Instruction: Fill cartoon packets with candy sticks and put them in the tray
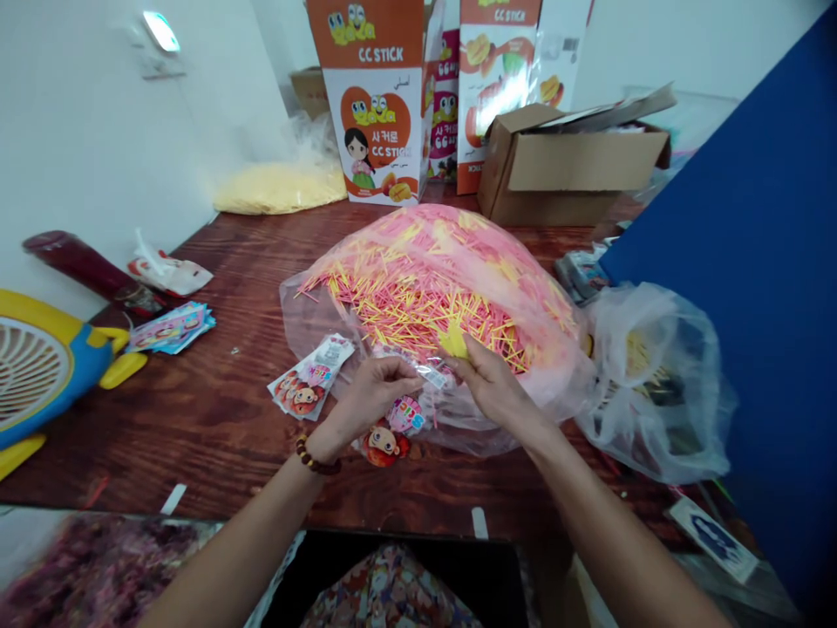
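My left hand (376, 390) pinches the top edge of a small printed packet (406, 415) with a cartoon face on it. Between the fingers of my right hand (489, 377) is a bundle of yellow sticks (453, 338), and that hand is beside the packet's top. Just beyond both hands lies a large clear bag (458, 218), its opening towards me, full of thin pink and yellow sticks (405, 305). Left of my left hand, a stack of similar packets (312, 375) rests on the table, partly against the bag's edge.
Tall printed cartons (372, 105) and an opened cardboard box (575, 166) stand at the back. A yellow-and-blue fan (45, 375) and more packets (173, 328) are at left. On the right are a crumpled plastic bag (660, 384) and a blue panel (738, 218).
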A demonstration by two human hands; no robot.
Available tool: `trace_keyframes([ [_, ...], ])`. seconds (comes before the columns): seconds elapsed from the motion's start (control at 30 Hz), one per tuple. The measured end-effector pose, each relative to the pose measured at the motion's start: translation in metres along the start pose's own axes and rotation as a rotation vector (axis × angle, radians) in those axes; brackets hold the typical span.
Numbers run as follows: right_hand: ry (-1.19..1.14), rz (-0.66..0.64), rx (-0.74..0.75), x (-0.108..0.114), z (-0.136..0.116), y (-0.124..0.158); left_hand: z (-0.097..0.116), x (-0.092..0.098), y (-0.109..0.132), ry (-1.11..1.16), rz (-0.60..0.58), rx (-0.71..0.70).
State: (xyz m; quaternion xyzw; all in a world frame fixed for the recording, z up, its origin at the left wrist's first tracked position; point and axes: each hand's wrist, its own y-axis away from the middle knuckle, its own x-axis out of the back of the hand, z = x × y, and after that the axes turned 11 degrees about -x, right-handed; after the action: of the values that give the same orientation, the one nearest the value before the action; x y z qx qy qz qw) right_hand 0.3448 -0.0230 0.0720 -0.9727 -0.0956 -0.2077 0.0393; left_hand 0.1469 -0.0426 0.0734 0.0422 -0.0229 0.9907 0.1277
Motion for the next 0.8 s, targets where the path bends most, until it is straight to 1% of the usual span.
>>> trace_keyframes([
  [0.07,0.106,-0.005,0.027,-0.003,-0.001,0.000,0.003,-0.001,0.000,-0.021,-0.029,-0.004],
  [0.13,0.143,-0.009,0.027,-0.005,0.001,0.000,0.004,-0.001,0.000,-0.045,-0.046,-0.014],
  [0.27,0.060,-0.040,-0.023,-0.004,0.010,0.001,-0.006,-0.003,-0.001,-0.105,-0.084,-0.035],
  [0.37,-0.135,-0.014,-0.054,0.000,0.018,0.001,-0.013,-0.005,-0.001,-0.129,-0.099,-0.084],
  [0.5,-0.524,0.127,-0.094,0.006,0.020,-0.001,-0.015,-0.012,0.002,-0.156,-0.069,-0.198],
  [0.6,-0.714,0.214,-0.085,0.007,0.011,-0.002,-0.014,-0.017,0.003,-0.147,-0.049,-0.255],
  [0.8,-0.935,0.208,0.054,-0.002,-0.020,-0.003,-0.014,-0.026,-0.001,-0.127,0.006,-0.298],
])
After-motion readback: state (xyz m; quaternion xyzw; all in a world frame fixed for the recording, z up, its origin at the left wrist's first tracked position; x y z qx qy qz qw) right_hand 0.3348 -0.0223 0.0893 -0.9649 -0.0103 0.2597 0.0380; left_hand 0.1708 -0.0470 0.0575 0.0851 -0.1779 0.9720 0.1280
